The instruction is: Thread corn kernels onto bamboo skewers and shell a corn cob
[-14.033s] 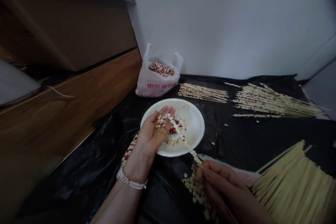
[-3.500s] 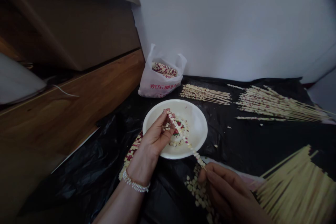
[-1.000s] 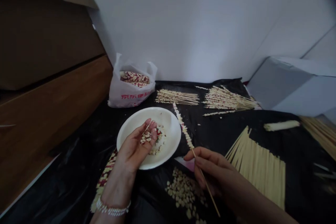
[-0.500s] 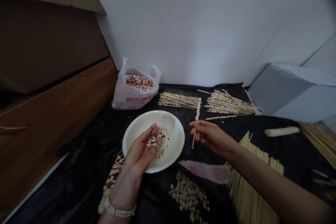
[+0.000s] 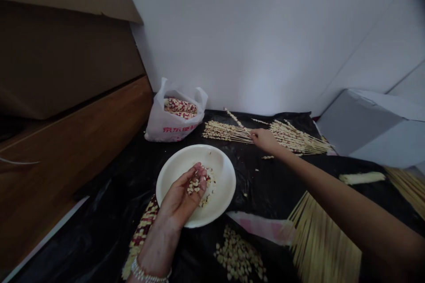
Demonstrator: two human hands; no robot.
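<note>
Angle is what matters here. Skewer [image 5: 234,117] with kernels threaded on it sits just past the fingertips of the right hand [image 5: 264,139], kernel end pointing away and off to the left, toward the wall. The smaller bundle of loaded sticks [image 5: 221,131] right by those fingers runs more or less sideways, kernel ends left and bare ends right, so the skewer slants across that direction instead of matching it. Looks like the right hand has it pinched near the bare end, though the lower bit is hidden, and can't tell if skewer and bundle touch.

Right hand is clearly the near one, arm stretched way out, with the bigger bundle [image 5: 290,136] just to its right. Left hand [image 5: 184,194] is well apart, lower and to the left, over the white bowl [image 5: 226,177]. It's palm up, fingers half curled, not clenched, with loose kernels [image 5: 193,185] resting in it. A cob [image 5: 144,230] lies beside that wrist, partly covered.
</note>
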